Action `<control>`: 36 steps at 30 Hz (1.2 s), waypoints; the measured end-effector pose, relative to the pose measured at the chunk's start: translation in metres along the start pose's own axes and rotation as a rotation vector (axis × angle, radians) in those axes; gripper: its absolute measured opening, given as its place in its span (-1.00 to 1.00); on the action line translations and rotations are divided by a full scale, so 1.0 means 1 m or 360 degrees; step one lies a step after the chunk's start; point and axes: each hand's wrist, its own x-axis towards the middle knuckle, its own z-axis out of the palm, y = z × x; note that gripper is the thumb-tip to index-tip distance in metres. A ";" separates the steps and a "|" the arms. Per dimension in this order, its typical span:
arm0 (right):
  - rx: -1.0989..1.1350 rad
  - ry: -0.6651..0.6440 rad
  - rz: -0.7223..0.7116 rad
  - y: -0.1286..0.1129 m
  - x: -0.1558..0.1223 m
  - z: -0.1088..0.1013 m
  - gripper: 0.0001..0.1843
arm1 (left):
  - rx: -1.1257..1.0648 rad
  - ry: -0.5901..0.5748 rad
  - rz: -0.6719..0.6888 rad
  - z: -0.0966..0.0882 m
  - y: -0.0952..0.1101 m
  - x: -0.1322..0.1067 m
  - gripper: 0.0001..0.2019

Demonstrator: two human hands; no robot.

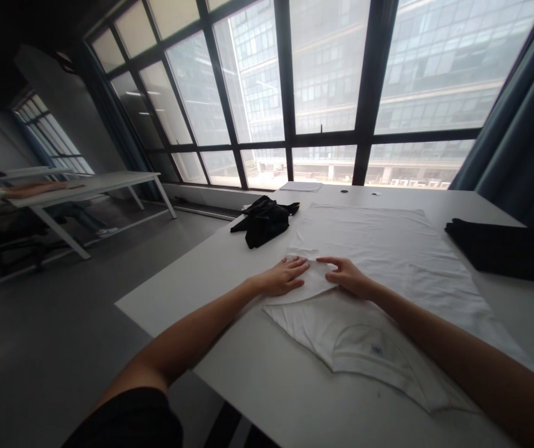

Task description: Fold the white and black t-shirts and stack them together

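Note:
A white T-shirt (pixel 379 261) lies spread flat on the white table (pixel 267 386), its collar and label toward me. Its left sleeve (pixel 311 277) is folded in over the body. My left hand (pixel 285 277) rests flat on that folded sleeve, fingers stretched out. My right hand (pixel 348 277) touches the same fold from the right, fingers loosely curled with the forefinger pointing left along the cloth. Neither hand lifts the fabric.
A crumpled black garment (pixel 264 221) lies on the table behind the shirt's left side. A folded dark cloth (pixel 505 249) sits at the right. A sheet of paper (pixel 300 186) lies near the window. Another person sits at a far desk (pixel 80 186) at left.

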 end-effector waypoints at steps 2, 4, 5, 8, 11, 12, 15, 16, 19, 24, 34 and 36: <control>0.0021 0.0025 0.0016 0.000 0.001 0.000 -0.36 | -0.0010 -0.0037 0.0033 -0.004 0.002 -0.001 -0.40; 0.0116 0.0061 0.0087 0.001 0.003 0.001 -0.44 | -0.0016 -0.0054 0.0068 -0.007 0.005 -0.002 -0.40; 0.0183 0.0067 0.0145 0.001 0.004 0.002 -0.48 | -0.0023 -0.0046 0.0078 -0.007 0.006 -0.002 -0.41; 0.0327 0.0088 0.0276 -0.001 0.009 0.004 -0.57 | -0.0063 0.0061 0.0096 -0.005 0.009 -0.001 -0.48; 0.0370 0.0123 0.0342 -0.007 0.022 0.003 -0.67 | -0.0025 0.0166 0.0103 0.001 0.010 0.002 -0.52; 0.0389 0.0145 0.0374 -0.009 0.029 0.003 -0.69 | 0.0004 0.0188 0.0102 0.003 0.011 0.002 -0.52; 0.0416 0.0313 0.0511 -0.014 0.056 0.005 -0.75 | 0.0077 0.0215 0.0097 0.007 0.012 0.003 -0.50; 0.0406 0.0378 0.0549 -0.015 0.065 0.007 -0.76 | 0.0088 0.0213 0.0108 0.007 0.012 0.003 -0.49; 0.0338 0.0519 0.0575 -0.011 0.086 0.013 -0.75 | 0.0086 0.0188 0.0187 0.007 0.012 0.001 -0.46; 0.0184 0.0706 0.0492 0.000 0.096 0.023 -0.49 | 0.0088 0.0157 0.0265 0.005 0.010 -0.001 -0.45; -0.0618 0.0753 -0.0192 0.014 0.096 0.010 -0.49 | -0.0074 -0.0066 0.0313 -0.004 0.015 -0.004 -0.39; -0.0775 0.0714 -0.0069 0.020 0.100 0.007 -0.54 | -0.0109 -0.0088 0.0329 -0.005 0.014 -0.003 -0.43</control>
